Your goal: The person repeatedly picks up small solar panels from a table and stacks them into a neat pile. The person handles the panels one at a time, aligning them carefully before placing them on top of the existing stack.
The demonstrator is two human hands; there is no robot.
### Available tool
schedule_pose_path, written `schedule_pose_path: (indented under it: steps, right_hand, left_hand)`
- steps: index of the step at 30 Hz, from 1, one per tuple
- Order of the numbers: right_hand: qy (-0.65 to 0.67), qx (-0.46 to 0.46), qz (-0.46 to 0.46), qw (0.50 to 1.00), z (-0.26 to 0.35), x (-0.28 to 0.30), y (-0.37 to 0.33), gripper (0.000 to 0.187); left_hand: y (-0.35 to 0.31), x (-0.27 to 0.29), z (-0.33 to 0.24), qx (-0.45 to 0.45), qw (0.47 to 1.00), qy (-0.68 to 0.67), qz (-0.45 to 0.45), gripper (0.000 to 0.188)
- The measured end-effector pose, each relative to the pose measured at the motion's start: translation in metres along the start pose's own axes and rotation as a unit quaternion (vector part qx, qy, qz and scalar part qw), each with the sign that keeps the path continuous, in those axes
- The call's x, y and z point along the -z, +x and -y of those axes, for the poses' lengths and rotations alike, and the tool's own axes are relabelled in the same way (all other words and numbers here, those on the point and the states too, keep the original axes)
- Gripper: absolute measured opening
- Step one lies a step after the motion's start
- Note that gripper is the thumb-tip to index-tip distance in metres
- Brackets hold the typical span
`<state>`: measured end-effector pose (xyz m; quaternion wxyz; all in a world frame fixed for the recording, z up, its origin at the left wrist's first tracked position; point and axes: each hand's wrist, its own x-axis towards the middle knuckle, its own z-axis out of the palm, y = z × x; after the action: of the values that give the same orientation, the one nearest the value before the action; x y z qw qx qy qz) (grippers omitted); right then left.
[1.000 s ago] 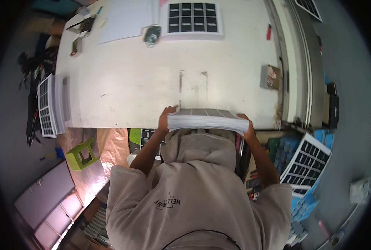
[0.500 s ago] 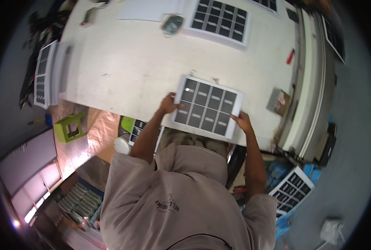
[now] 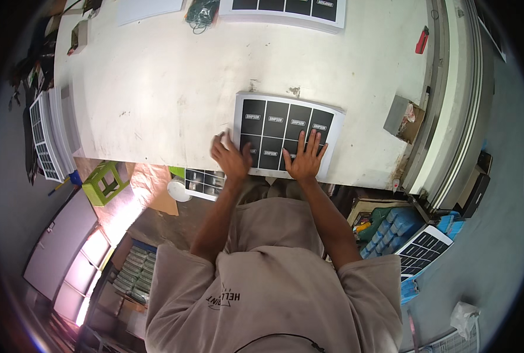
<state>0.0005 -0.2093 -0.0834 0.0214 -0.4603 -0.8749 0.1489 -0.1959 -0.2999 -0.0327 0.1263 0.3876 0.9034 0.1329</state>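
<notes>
A stack of printed sheets (image 3: 272, 130), white with a grid of black rectangles, lies on the white table (image 3: 156, 106) close to its near edge. Flat on the near right part of the top sheet rests my right hand (image 3: 305, 159), fingers spread. At the stack's left edge is my left hand (image 3: 231, 156), its fingers apart and slightly blurred, the thumb over the sheet's side. Neither hand grips anything.
At the far side stand another thick sheet stack (image 3: 282, 22), a dark green bundle in clear plastic (image 3: 203, 13) and white paper (image 3: 147, 9). A red cutter (image 3: 422, 40) and a small open box (image 3: 404, 119) lie right, beside a long metal rail (image 3: 450, 106). A green stool (image 3: 105, 183) stands lower left.
The stack has come down flat and squarer to the table edge. My right hand has left its right edge and spread on top; my left hand has loosened from the left edge.
</notes>
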Motion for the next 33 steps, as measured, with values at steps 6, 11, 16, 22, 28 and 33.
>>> schedule_pose_path:
  steps: [6,11,16,22,28,33]
  right_hand:
    - [0.011,0.008,0.007,1.0,-0.006,-0.003,-0.001,0.083]
    - [0.035,0.009,0.012,0.999,-0.005,-0.001,-0.003,0.08]
    - [0.054,-0.122,-0.026,0.991,0.048,-0.016,0.008,0.071]
    - [0.047,-0.134,-0.04,0.989,0.049,-0.029,0.015,0.074]
    - [0.041,-0.127,-0.065,0.989,0.052,-0.024,0.009,0.078]
    - [0.03,-0.121,-0.068,0.99,0.051,-0.009,0.018,0.081]
  left_hand:
    - [-0.025,-0.068,-0.016,-0.091,0.996,-0.009,0.017,0.078]
    - [-0.025,-0.059,-0.024,-0.065,0.995,0.014,0.069,0.077]
    - [-0.031,-0.07,-0.019,-0.086,0.996,0.023,0.017,0.072]
    - [-0.024,-0.076,-0.013,-0.087,0.995,0.009,0.038,0.069]
    - [-0.022,-0.062,-0.005,-0.044,0.998,0.0,-0.054,0.069]
    - [-0.013,-0.061,-0.008,-0.051,0.997,-0.002,-0.056,0.067]
